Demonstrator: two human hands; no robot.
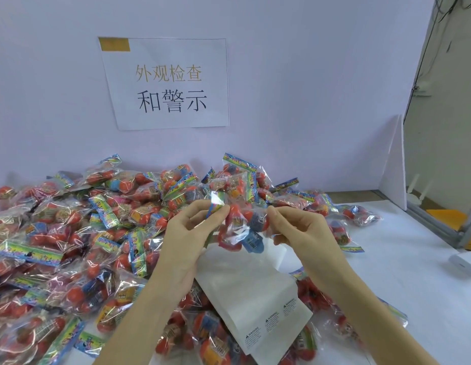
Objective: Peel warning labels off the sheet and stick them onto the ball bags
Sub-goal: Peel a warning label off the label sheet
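Note:
Both my hands hold one clear ball bag (239,227) of red balls up above the table. My left hand (192,227) pinches its colourful header end between thumb and fingers. My right hand (300,227) pinches the other end of the bag. Below them lies the white label sheet (245,291), tilted, with three warning labels (271,320) left along its lower edge. A big pile of ball bags (79,233) covers the table to the left and behind.
A paper sign (171,85) with printed characters hangs on the white back wall. A white foam divider (395,164) stands at the right. A small white device (463,264) lies at the table's right edge. A few ball bags (360,214) lie to the right.

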